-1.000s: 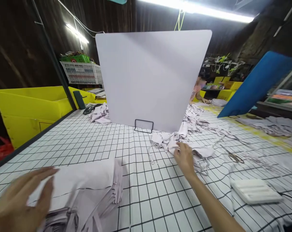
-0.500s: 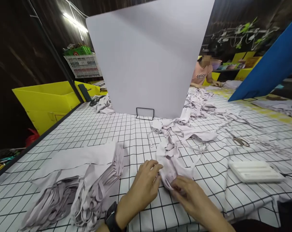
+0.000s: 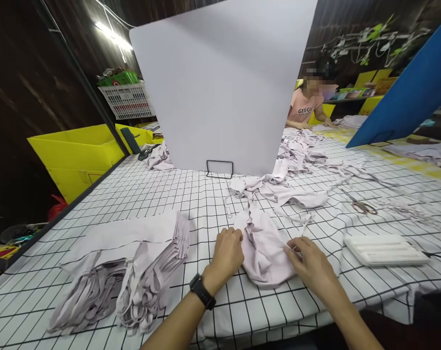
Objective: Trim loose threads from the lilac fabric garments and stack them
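Note:
A pale pinkish cloth piece (image 3: 266, 255) lies rumpled on the checked tablecloth in front of me, its lower edge curved. My left hand (image 3: 228, 249), a dark watch on its wrist, has its fingers curled in at the cloth's left edge. On the opposite edge, my right hand (image 3: 305, 258) pinches the fabric between thumb and fingers. Just beyond are more loose cloth pieces (image 3: 278, 192) of the same colour, with thin straps. To the left sits a neat stack of folded cloth pieces (image 3: 123, 248), its strap loops gathered toward me.
A tall white board (image 3: 220, 92) stands behind the work on a wire foot. Scissors (image 3: 359, 204) and a white plastic device (image 3: 386, 250) with a cable lie at right. A blue board (image 3: 406, 92) leans farther right, near a seated person (image 3: 306, 107). A yellow bin (image 3: 74, 160) stands left.
The bunched cloth has been spread wider and flatter. My right hand has moved right and slightly away from me with its edge; my left hand has shifted slightly forward.

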`<state>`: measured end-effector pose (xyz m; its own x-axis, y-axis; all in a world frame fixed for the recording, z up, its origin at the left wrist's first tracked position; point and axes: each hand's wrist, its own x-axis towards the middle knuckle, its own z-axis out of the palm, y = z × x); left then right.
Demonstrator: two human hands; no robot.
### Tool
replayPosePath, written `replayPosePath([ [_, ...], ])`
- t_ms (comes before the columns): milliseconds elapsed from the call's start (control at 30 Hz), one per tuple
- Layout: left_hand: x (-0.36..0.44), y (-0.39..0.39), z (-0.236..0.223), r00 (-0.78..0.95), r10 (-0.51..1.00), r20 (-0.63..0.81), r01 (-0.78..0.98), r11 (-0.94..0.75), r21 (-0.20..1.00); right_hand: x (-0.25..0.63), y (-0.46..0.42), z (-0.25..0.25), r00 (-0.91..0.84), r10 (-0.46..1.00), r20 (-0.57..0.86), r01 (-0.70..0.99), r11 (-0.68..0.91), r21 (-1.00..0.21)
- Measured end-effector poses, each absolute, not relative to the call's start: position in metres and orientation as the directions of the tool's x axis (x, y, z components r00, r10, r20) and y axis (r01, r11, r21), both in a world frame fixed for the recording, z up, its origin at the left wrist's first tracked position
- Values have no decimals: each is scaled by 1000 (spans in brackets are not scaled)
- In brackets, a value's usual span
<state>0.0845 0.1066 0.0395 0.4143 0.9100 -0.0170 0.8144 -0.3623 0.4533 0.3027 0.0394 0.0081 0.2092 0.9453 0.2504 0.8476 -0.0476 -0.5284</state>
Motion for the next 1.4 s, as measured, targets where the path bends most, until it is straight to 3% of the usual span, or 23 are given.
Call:
replayPosePath([
  [133,75,101,40,412,911,21,803,-374,465,303,31,18,311,909,278,857,-141,-496],
  [300,87,96,39,557,824,102,683,-525,507,266,66,25,216,949,232,858,-71,-508],
  [533,81,81,38,696,711,101,558,-623,547,270,107,23,279,944,176,839,-150,-524],
  [633,77,89,39,651,750,121,568,-586,578,284,102,28,291,940,178,812,-145,-565],
  [833,85,118,39,624,780,54,698,-587,409,276,107,33,323,928,187,797,-160,-582],
  [1133,75,121,37,471,881,39,824,-456,336,299,72,65,366,898,244,674,-75,-735],
  [1300,81,125,42,380,923,54,874,-378,304,323,54,89,398,890,221,405,46,-913],
  [1400,78,127,55,335,938,87,884,-345,316,336,47,99,426,870,249,360,90,-929],
])
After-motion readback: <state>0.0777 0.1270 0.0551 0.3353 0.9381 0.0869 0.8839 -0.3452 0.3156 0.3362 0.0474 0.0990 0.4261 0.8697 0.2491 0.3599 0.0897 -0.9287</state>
